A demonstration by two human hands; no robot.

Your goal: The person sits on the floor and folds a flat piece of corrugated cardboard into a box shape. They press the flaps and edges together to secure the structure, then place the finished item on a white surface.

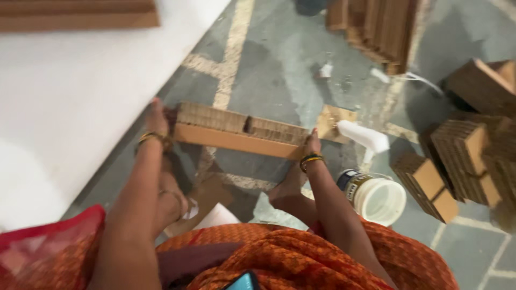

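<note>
Floor (pixel 279 75): grey stone slabs with pale joints; it carries everything listed.

White board (pixel 70 91): large flat sheet along the floor's left side, a cardboard strip (pixel 75 15) lying at its far edge.

Cardboard stacks (pixel 467 156): cut corrugated blocks heaped at the right edge of the floor, with a further leaning stack (pixel 379 29) at the far side.

Cardboard strip assembly (pixel 239 131): a long corrugated angle strip, with short corrugated blocks lined up along its top, held just above the floor, near the middle. Judged light, stiff along its length, but easily crushed at the cut edges and liable to sag or shed blocks if they are not yet fixed. Best taken at both ends, as here, with pressure inward along the length.

White plastic tub (pixel 376 197): open, beside the person's right knee; a white squeeze bottle (pixel 363 137) lies just beyond it, probably glue, though blur makes this uncertain.

Left hand (pixel 157 121): arm stretched forward, wrist bangled, palm flat against the strip's left end, fingers upright.

Right hand (pixel 313 144): forearm angled inward, bangled, clasping the strip's right end; the fingers are hidden behind the cardboard. The hands squeeze the piece between them.
</note>
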